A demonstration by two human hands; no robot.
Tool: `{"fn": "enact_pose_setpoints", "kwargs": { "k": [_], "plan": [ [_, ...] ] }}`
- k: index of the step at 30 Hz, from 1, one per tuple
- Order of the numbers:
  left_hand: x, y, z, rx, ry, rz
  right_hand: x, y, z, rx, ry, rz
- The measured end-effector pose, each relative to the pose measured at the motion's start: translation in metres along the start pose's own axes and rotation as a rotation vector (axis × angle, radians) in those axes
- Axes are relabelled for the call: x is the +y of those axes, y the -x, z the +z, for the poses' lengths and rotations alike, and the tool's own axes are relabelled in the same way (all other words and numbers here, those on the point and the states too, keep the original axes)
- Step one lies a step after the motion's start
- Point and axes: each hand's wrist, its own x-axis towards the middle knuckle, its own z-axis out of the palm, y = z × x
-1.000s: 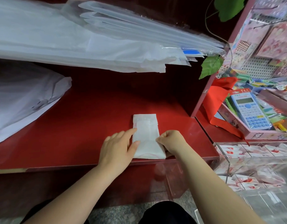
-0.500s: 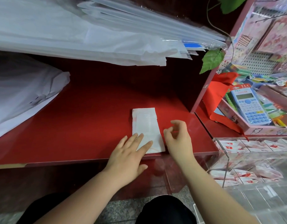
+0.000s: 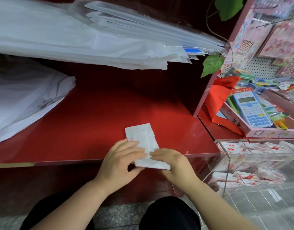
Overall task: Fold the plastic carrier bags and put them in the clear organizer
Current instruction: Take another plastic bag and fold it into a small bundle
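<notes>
A white plastic carrier bag point(image 3: 142, 136), folded into a narrow strip, lies on the red shelf point(image 3: 96, 123) with its near end over the front edge. My left hand point(image 3: 121, 161) grips that near end from the left, fingers on top and thumb beneath. From the right, my right hand point(image 3: 173, 165) holds the same end, fingers curled over it. The clear organizer point(image 3: 252, 193) stands at the lower right, and several folded white-and-red bags point(image 3: 247, 177) fill its compartments.
Unfolded white bags point(image 3: 27, 98) lie piled at the shelf's left. A thick stack of white and clear bags point(image 3: 96, 39) sits on the shelf above. To the right, a pink box holds a blue calculator point(image 3: 251, 112), beside red cloth point(image 3: 221, 98) and stationery.
Both hands have closed on the strip's near end and lifted it off the shelf edge. The strip now sits slightly skewed, and my right hand has come in from the side.
</notes>
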Motion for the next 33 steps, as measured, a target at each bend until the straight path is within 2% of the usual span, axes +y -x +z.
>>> {"fn": "enact_pose_setpoints", "kwargs": {
  "k": [3, 6, 9, 12, 16, 21, 27, 30, 32, 33],
  "plan": [
    [-0.002, 0.002, 0.002, -0.026, -0.019, -0.099, -0.011, 0.0, -0.008, 0.037, -0.187, 0.181],
    [0.006, -0.004, -0.003, 0.004, 0.171, -0.289, -0.012, -0.006, -0.01, 0.048, -0.352, 0.489],
    [0.003, -0.007, 0.0, -0.018, 0.26, -0.465, -0.012, -0.022, -0.011, 0.066, -0.445, 0.625],
    [0.006, -0.008, -0.001, 0.016, 0.323, -0.593, -0.011, -0.041, -0.008, 0.025, -0.365, 0.664],
    [0.013, -0.009, 0.002, 0.175, 0.346, -0.686, -0.012, -0.061, -0.004, -0.12, -0.121, 0.759],
    [0.012, -0.008, 0.007, 0.286, 0.318, -0.657, -0.021, -0.069, -0.001, -0.215, 0.082, 0.819],
    [0.008, -0.003, 0.007, 0.286, 0.156, -0.584, -0.024, -0.075, 0.005, -0.251, 0.158, 0.879],
    [-0.001, -0.002, 0.005, 0.288, -0.123, -0.39, -0.027, -0.074, 0.008, -0.225, 0.205, 0.861],
    [-0.009, -0.001, 0.007, 0.179, -0.237, -0.209, -0.027, -0.073, 0.009, -0.218, 0.236, 0.836],
    [-0.011, -0.003, 0.005, 0.075, -0.262, -0.138, -0.027, -0.073, 0.01, -0.219, 0.255, 0.82]
  ]
}}
